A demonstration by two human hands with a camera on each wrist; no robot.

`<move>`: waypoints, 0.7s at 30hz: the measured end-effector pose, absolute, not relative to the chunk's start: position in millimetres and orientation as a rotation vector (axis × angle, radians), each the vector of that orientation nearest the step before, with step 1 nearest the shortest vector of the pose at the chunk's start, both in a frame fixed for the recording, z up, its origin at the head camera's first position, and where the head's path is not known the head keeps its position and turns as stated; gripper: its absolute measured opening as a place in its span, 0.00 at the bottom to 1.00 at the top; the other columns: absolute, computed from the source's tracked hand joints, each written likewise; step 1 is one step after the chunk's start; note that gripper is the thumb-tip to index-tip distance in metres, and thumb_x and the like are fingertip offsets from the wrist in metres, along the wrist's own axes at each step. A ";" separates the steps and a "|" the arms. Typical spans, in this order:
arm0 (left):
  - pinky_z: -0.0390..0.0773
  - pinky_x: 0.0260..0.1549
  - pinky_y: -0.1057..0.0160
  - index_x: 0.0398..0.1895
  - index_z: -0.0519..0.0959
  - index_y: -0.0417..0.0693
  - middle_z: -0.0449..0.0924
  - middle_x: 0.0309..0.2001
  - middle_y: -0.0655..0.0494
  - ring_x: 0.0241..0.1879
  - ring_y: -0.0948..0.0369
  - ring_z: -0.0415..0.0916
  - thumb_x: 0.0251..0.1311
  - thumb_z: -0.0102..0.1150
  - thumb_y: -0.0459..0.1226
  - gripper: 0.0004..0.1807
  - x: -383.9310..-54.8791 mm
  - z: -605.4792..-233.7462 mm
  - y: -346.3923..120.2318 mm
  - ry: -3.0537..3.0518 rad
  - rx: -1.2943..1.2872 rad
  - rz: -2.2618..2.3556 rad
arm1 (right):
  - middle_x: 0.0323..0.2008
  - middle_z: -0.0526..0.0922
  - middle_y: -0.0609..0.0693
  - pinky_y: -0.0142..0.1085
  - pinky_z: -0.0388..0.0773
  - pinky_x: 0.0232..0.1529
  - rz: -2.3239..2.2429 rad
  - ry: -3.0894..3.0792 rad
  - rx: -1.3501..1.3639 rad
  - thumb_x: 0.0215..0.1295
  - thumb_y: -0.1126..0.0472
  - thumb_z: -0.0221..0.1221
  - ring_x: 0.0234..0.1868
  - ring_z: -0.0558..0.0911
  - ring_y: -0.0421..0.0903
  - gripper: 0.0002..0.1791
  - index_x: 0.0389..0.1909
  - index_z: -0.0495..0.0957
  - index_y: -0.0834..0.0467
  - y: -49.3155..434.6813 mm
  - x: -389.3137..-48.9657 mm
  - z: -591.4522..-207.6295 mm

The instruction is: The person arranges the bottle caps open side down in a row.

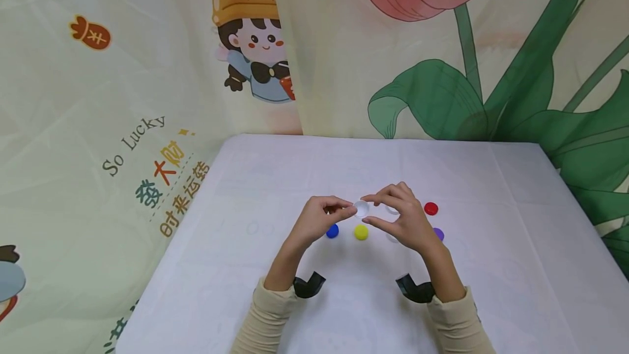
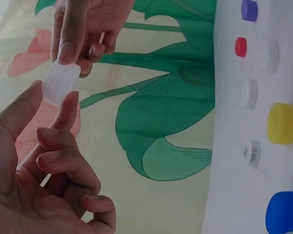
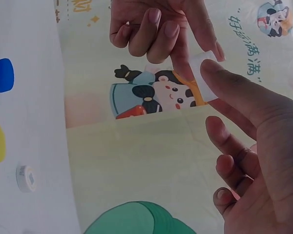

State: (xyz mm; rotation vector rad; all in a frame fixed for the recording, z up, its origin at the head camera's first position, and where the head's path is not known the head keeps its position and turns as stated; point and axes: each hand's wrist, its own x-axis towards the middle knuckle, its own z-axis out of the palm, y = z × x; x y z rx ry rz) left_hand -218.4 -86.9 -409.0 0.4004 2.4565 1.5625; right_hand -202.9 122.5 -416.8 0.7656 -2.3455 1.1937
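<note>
In front of me, above the white-covered table, both hands hold one small translucent white cap-like piece [image 1: 362, 210]. My left hand [image 1: 324, 217] pinches its left side between thumb and index finger; the other left fingers are loosely bent. From the right, my right hand [image 1: 405, 217] has thumb and index finger at its upper and lower edges. Seen from the left wrist, the piece [image 2: 61, 84] is short and cloudy, with fingertips of both hands on it. The right wrist view shows the right thumb lying over the piece [image 3: 203, 75].
On the white tablecloth [image 1: 236, 245] lie blue [image 1: 332, 230], yellow [image 1: 361, 232], red [image 1: 431, 208] and purple [image 1: 439, 234] caps. Translucent pieces [image 1: 392, 238] sit partly behind the right hand. A small white cap with printing [image 2: 252, 153] also lies there. A printed cloth hangs behind.
</note>
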 end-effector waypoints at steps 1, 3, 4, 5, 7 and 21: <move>0.64 0.25 0.66 0.34 0.84 0.54 0.77 0.27 0.57 0.29 0.57 0.67 0.49 0.62 0.52 0.15 -218.4 -409.4 -86.4 2.459 0.395 1.563 | 0.31 0.75 0.41 0.35 0.63 0.34 1.194 -2.348 0.767 0.43 0.53 0.70 0.36 0.65 0.39 0.19 0.40 0.81 0.49 122.4 -203.0 -417.2; 0.64 0.25 0.65 0.33 0.84 0.54 0.77 0.26 0.57 0.29 0.57 0.67 0.48 0.62 0.52 0.15 -218.4 -409.8 -85.3 2.462 0.377 1.565 | 0.31 0.75 0.42 0.35 0.63 0.34 1.194 -2.349 0.763 0.43 0.53 0.70 0.36 0.65 0.39 0.19 0.41 0.81 0.49 122.3 -203.1 -418.3; 0.64 0.25 0.65 0.33 0.84 0.54 0.77 0.26 0.57 0.29 0.57 0.67 0.48 0.62 0.52 0.15 -218.5 -410.1 -84.7 2.463 0.367 1.567 | 0.31 0.75 0.42 0.35 0.63 0.34 1.197 -2.351 0.761 0.43 0.53 0.69 0.36 0.65 0.39 0.19 0.41 0.81 0.49 122.2 -203.2 -418.6; 0.65 0.25 0.65 0.33 0.84 0.54 0.77 0.26 0.57 0.29 0.57 0.67 0.48 0.62 0.52 0.15 -218.6 -410.4 -84.0 2.462 0.356 1.570 | 0.31 0.76 0.42 0.35 0.64 0.34 1.200 -2.352 0.758 0.43 0.53 0.69 0.36 0.65 0.39 0.20 0.41 0.81 0.49 122.2 -203.3 -419.0; 0.66 0.25 0.65 0.33 0.84 0.54 0.77 0.27 0.57 0.29 0.58 0.68 0.48 0.62 0.53 0.16 -218.8 -411.0 -83.0 2.462 0.334 1.576 | 0.31 0.76 0.42 0.36 0.64 0.34 1.203 -2.353 0.748 0.43 0.53 0.69 0.36 0.65 0.39 0.20 0.41 0.81 0.49 122.1 -203.7 -420.8; 0.61 0.19 0.68 0.35 0.83 0.53 0.67 0.17 0.58 0.21 0.61 0.63 0.47 0.64 0.49 0.14 -217.2 -413.4 -81.0 2.607 0.479 1.687 | 0.26 0.77 0.41 0.38 0.61 0.34 1.239 -2.405 0.625 0.49 0.52 0.66 0.31 0.67 0.40 0.14 0.36 0.82 0.52 123.4 -206.2 -429.0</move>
